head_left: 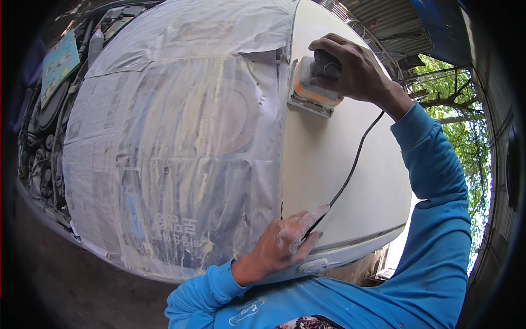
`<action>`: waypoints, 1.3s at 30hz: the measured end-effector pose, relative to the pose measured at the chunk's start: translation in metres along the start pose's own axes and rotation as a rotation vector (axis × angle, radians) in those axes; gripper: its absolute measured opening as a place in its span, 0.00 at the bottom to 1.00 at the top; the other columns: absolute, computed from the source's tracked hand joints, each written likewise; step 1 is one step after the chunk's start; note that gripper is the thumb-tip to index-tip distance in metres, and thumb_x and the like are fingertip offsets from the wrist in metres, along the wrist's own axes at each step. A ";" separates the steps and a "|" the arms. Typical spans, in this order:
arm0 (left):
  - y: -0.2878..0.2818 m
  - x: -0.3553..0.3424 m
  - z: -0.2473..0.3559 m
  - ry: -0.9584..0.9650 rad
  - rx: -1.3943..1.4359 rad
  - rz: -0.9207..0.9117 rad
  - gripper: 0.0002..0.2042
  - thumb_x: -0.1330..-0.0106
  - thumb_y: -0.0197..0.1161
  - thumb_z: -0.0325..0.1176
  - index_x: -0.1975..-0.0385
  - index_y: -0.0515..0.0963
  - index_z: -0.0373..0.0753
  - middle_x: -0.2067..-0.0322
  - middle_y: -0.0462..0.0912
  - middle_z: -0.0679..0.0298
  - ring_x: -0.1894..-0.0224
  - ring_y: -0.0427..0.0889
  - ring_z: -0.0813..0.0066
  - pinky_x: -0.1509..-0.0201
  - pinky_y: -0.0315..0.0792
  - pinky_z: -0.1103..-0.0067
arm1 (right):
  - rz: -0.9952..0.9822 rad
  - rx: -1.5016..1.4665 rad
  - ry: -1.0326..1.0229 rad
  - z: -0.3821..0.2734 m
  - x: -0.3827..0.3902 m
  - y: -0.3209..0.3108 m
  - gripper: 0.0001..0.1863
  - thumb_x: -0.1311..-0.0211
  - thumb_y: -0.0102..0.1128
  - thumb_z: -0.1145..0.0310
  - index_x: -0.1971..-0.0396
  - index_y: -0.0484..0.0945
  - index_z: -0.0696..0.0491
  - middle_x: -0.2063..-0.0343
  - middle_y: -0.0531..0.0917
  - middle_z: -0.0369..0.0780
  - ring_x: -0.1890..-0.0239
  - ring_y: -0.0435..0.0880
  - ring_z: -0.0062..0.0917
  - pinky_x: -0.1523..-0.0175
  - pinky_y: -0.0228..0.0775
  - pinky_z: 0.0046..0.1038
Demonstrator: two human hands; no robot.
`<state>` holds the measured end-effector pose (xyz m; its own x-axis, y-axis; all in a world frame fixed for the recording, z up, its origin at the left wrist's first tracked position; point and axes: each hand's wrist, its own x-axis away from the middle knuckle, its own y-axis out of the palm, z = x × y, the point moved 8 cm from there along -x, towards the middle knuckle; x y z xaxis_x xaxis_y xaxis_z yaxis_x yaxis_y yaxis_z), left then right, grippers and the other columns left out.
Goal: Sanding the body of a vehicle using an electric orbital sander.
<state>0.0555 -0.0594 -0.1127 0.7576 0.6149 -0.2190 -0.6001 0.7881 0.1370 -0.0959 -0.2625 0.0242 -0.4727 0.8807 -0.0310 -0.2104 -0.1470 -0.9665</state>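
Up close, a sander works a cream car panel beside papered glass.
Right hand (350, 68) has its fingers wrapped over the orange sander (315, 88), flat against the panel (339, 175); left hand (282, 244), dusty, rests on the masking paper (175, 142) edge, fingers pinching the black cord (350, 170).

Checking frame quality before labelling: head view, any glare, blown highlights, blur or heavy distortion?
Head view: strong fisheye bend and black vignette at the rim; sky behind the trees is blown out; the engine bay sits in deep shade. The right hand on the orbital sander, the left hand holding its cord and the cream panel are sharp, evenly lit.
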 end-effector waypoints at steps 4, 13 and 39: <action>-0.003 0.000 0.003 0.063 0.019 0.023 0.26 0.39 0.66 0.19 0.38 0.74 0.32 0.51 0.84 0.45 0.54 0.86 0.48 0.50 0.79 0.70 | -0.029 -0.016 0.001 -0.010 0.004 -0.003 0.29 0.54 0.78 0.62 0.50 0.80 0.51 0.54 0.83 0.39 0.55 0.86 0.38 0.50 0.82 0.38; 0.005 0.002 0.002 0.038 0.008 -0.015 0.26 0.39 0.67 0.20 0.37 0.74 0.33 0.52 0.85 0.46 0.55 0.86 0.50 0.51 0.79 0.69 | -0.023 -0.026 -0.002 -0.015 0.016 -0.002 0.29 0.55 0.79 0.62 0.50 0.80 0.50 0.54 0.84 0.40 0.55 0.87 0.39 0.49 0.82 0.38; 0.002 0.000 0.004 0.104 -0.045 0.035 0.27 0.39 0.68 0.22 0.37 0.73 0.31 0.49 0.83 0.45 0.53 0.86 0.48 0.49 0.81 0.69 | 0.000 0.065 0.106 0.081 0.020 0.012 0.28 0.47 0.78 0.56 0.48 0.78 0.49 0.55 0.84 0.40 0.54 0.87 0.38 0.46 0.83 0.39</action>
<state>0.0551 -0.0580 -0.1082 0.7065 0.6340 -0.3144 -0.6385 0.7627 0.1032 -0.1768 -0.2829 0.0322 -0.3801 0.9229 -0.0609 -0.2673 -0.1726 -0.9480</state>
